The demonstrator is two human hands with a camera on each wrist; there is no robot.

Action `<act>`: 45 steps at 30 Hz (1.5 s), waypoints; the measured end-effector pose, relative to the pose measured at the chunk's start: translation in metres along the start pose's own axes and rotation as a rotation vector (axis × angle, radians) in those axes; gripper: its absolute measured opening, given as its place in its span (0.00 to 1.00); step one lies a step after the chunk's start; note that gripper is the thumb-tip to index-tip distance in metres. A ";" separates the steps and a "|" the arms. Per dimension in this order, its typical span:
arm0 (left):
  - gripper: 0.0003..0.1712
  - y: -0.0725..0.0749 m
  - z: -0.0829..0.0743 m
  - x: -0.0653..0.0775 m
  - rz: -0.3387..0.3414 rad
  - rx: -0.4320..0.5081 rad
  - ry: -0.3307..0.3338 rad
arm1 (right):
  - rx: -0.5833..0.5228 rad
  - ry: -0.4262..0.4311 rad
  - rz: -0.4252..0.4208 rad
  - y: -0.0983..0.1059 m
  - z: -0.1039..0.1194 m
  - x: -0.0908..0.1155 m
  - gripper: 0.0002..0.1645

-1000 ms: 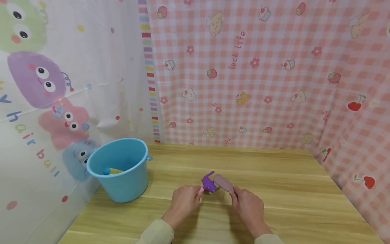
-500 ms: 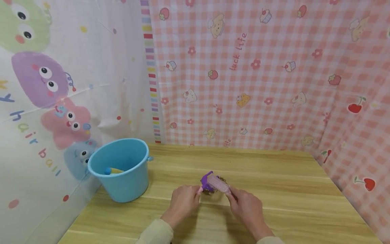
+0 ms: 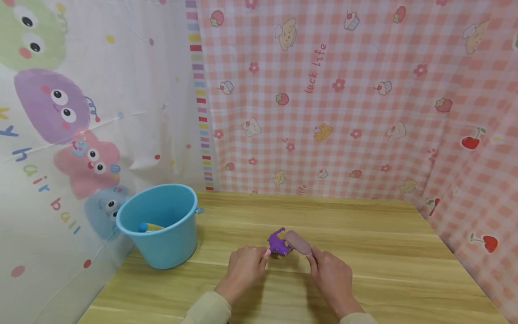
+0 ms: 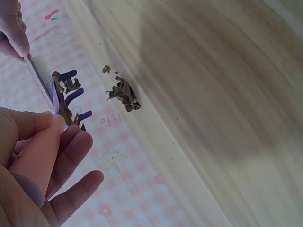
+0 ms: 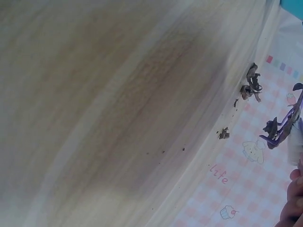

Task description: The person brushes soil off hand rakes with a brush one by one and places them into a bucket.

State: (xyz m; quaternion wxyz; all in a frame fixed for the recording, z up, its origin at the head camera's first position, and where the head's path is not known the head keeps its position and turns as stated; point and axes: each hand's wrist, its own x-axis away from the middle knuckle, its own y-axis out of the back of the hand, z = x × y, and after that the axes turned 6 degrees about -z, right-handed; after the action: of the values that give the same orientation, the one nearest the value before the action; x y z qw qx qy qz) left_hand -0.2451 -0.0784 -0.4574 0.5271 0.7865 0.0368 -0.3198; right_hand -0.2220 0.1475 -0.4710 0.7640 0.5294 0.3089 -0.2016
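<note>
In the head view my left hand (image 3: 244, 267) grips the pink handle of a small toy rake, its purple head (image 3: 278, 244) held over the table. Dry brown leaf scraps (image 4: 71, 85) cling among the purple tines in the left wrist view. My right hand (image 3: 333, 272) holds a flat, dull-pink brush (image 3: 298, 242) by its handle, the brush's far end right beside the rake's tines. Whether they touch I cannot tell. Beneath the rake, a clump of crumpled dry leaves (image 4: 125, 97) lies on the wood. The right wrist view shows my right fingers (image 5: 294, 198) only at its edge.
A light-blue bucket (image 3: 170, 247) stands at the table's left, with a yellow, blue-ended object (image 3: 151, 227) inside. Small crumbs (image 5: 223, 134) are scattered on the wooden table (image 3: 384, 261). Patterned cloths (image 3: 348, 108) hang behind and at both sides.
The brush swept left across the rake's head half a second ago and is now back at its right side. The left hand and rake have hardly moved.
</note>
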 end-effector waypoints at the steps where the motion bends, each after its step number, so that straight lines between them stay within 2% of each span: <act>1: 0.25 0.000 0.000 0.000 -0.002 -0.003 -0.002 | 0.001 0.001 0.001 0.000 0.000 0.000 0.14; 6: 0.25 -0.001 0.000 0.002 0.006 -0.004 0.005 | -0.003 0.002 -0.016 -0.004 -0.002 0.000 0.15; 12: 0.25 -0.001 0.002 0.001 0.036 0.005 0.027 | -0.054 -0.050 -0.044 -0.004 -0.002 -0.003 0.16; 17: 0.25 0.002 0.004 -0.002 0.034 0.020 0.044 | -0.115 0.042 -0.054 -0.004 -0.005 -0.002 0.16; 21: 0.25 0.003 0.005 -0.004 0.027 0.010 0.024 | -0.084 0.075 -0.064 -0.007 -0.008 0.001 0.15; 30: 0.18 0.003 0.001 -0.004 0.036 0.010 0.016 | -0.033 0.028 -0.067 -0.008 -0.010 0.000 0.14; 40: 0.23 0.003 -0.001 -0.002 0.025 0.023 0.006 | -0.011 -0.042 -0.014 -0.004 -0.008 -0.001 0.15; 45: 0.25 0.003 -0.001 0.001 0.040 0.024 0.004 | -0.014 -0.116 0.053 -0.003 -0.008 -0.002 0.16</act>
State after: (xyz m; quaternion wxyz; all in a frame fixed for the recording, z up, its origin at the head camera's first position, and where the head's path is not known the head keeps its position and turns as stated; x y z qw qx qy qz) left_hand -0.2430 -0.0793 -0.4554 0.5240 0.7939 0.0180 -0.3081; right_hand -0.2270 0.1543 -0.4739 0.7893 0.5196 0.2513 -0.2094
